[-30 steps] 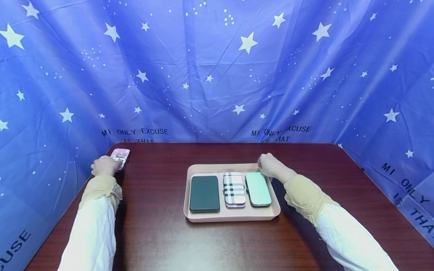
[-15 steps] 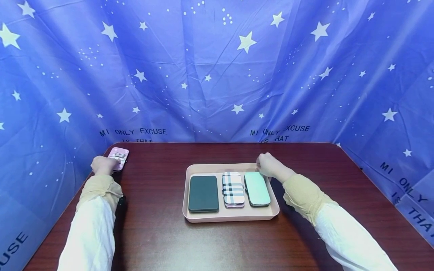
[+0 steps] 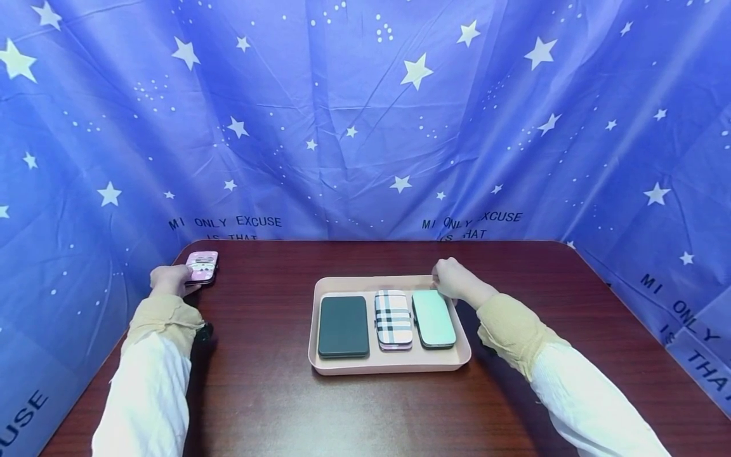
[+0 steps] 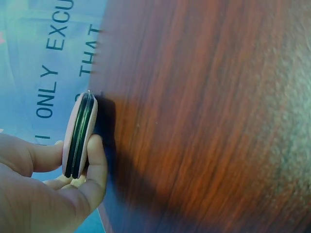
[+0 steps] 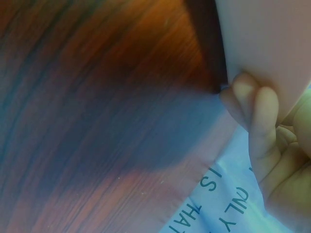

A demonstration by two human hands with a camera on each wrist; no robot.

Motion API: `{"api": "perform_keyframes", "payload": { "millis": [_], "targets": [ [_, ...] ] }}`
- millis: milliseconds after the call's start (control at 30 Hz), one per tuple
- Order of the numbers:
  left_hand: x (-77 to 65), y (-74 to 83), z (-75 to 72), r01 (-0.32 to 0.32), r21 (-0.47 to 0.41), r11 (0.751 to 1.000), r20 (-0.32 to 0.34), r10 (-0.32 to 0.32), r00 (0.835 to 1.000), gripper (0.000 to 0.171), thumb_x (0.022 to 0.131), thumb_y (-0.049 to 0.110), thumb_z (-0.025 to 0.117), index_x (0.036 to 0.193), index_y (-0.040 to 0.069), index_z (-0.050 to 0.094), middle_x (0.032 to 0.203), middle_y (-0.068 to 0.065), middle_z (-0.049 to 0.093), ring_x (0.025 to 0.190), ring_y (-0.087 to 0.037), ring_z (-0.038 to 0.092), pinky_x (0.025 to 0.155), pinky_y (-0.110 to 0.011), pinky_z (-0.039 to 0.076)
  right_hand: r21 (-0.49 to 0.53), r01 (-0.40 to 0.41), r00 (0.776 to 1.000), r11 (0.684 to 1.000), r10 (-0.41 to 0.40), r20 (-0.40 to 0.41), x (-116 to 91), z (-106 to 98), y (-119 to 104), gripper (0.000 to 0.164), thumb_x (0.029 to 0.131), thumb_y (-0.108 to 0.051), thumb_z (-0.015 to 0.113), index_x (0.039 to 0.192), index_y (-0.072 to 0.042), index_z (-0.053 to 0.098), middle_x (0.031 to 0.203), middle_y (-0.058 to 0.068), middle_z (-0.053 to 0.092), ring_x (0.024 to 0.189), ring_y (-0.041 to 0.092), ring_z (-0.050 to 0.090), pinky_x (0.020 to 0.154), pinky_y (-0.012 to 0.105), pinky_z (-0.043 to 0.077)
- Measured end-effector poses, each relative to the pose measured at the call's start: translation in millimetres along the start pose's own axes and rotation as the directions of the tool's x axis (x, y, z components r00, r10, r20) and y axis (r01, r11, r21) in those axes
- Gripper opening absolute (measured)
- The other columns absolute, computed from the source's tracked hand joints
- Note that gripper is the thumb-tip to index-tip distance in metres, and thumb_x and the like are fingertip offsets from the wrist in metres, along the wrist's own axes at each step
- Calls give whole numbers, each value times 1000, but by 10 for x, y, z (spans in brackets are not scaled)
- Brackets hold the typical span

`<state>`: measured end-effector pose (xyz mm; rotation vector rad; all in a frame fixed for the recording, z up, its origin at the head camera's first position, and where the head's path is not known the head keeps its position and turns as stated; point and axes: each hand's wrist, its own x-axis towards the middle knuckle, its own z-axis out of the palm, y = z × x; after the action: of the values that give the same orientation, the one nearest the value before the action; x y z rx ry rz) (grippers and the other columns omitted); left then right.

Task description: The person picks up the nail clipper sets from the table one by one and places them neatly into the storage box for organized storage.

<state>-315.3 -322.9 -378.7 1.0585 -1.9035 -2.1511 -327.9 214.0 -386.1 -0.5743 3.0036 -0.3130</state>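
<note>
At the table's far left corner, my left hand (image 3: 169, 280) pinches a small pink patterned hinged case (image 3: 203, 266) by its near-left side. The left wrist view shows the case (image 4: 80, 136) edge-on with a dark metal rim, thumb on one face and fingers on the other. My right hand (image 3: 457, 279) grips the far right corner of a pale pink tray (image 3: 400, 364); in the right wrist view its fingertips (image 5: 266, 104) press the outer wall. Inside the tray lie a dark green case (image 3: 344, 327), a plaid hinged case (image 3: 394, 320) and a mint green case (image 3: 434, 319), side by side.
The tray stands mid-table on a dark reddish wooden table (image 3: 257, 406). A blue star-printed curtain (image 3: 365, 165) hangs right behind the table's far edge and along both sides.
My left hand has drawn back slightly to the left on the pink case, so more of its top shows, and the case has turned a little. The right hand and tray stay put.
</note>
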Motion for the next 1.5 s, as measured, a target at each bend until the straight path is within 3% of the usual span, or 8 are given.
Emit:
{"api": "perform_keyframes", "payload": {
  "millis": [100, 200, 433, 733, 1000, 1167, 1267, 1500],
  "targets": [
    [-51, 33, -20, 4, -75, 997, 44, 0, 999, 18, 83, -14, 42, 94, -3, 34, 68, -2, 49, 48, -8, 54, 57, -26, 57, -6, -10, 1000, 1000, 10, 1, 7, -1, -10, 23, 87, -1, 60, 64, -5, 59, 53, 4, 56, 32, 7, 51, 36, 21, 45],
    [-101, 76, -23, 30, -149, 988, 104, -15, 995, 13, 87, -12, 41, 92, -1, 35, 58, 0, 51, 49, -9, 57, 57, -26, 57, -6, -15, 1000, 1000, 15, 1, 4, -4, -7, 21, 87, -1, 60, 67, -4, 60, 55, 5, 58, 33, 8, 51, 36, 21, 45],
    [-165, 175, 20, 113, -255, 960, 169, -71, 983, 12, 91, -11, 37, 97, -1, 32, 58, -4, 54, 51, -11, 59, 58, -27, 57, 5, -3, 1000, 1000, 3, 0, -9, -9, -6, 16, 87, -1, 60, 71, -1, 62, 59, 7, 60, 33, 8, 51, 36, 22, 45],
    [-267, 260, 121, 125, -324, 938, 202, -61, 978, 16, 93, -9, 37, 105, 1, 36, 60, -6, 55, 55, -12, 60, 60, -27, 57, 2, 17, 1000, 1000, -17, -8, -7, -3, -5, 14, 87, -1, 61, 73, 1, 63, 61, 8, 61, 32, 8, 51, 36, 21, 45],
    [-434, 328, 255, 154, -364, 918, 302, -40, 952, 18, 94, -8, 38, 109, 1, 39, 63, -9, 59, 60, -16, 63, 69, -28, 57, 8, 3, 1000, 1000, -3, -3, -19, -14, -3, 18, 87, 1, 57, 71, -2, 62, 58, 6, 59, 33, 8, 51, 37, 22, 45],
    [-505, 352, 343, 201, -401, 894, 353, -52, 934, 17, 95, -7, 40, 110, 1, 39, 64, -11, 60, 62, -17, 64, 68, -31, 58, 17, 5, 1000, 1000, -5, 1, -13, -10, -6, 20, 87, 2, 56, 69, -2, 63, 56, 5, 59, 34, 9, 52, 37, 22, 45],
    [-550, 346, 405, 199, -396, 897, 376, -40, 926, 17, 95, -5, 41, 111, 1, 40, 65, -10, 61, 62, -17, 64, 68, -31, 58, 20, 2, 1000, 1000, -3, 6, -12, -9, -10, 19, 87, 3, 55, 72, -1, 64, 58, 6, 60, 34, 9, 52, 38, 22, 46],
    [-751, 305, 553, 117, -362, 925, 400, 41, 915, 13, 95, -3, 45, 107, 0, 44, 67, -7, 64, 64, -14, 65, 66, -28, 58, 22, -11, 1000, 1000, 11, 24, -14, -18, -13, 18, 89, 0, 56, 72, -2, 64, 58, 6, 60, 34, 8, 52, 38, 22, 46]
  ]
}}
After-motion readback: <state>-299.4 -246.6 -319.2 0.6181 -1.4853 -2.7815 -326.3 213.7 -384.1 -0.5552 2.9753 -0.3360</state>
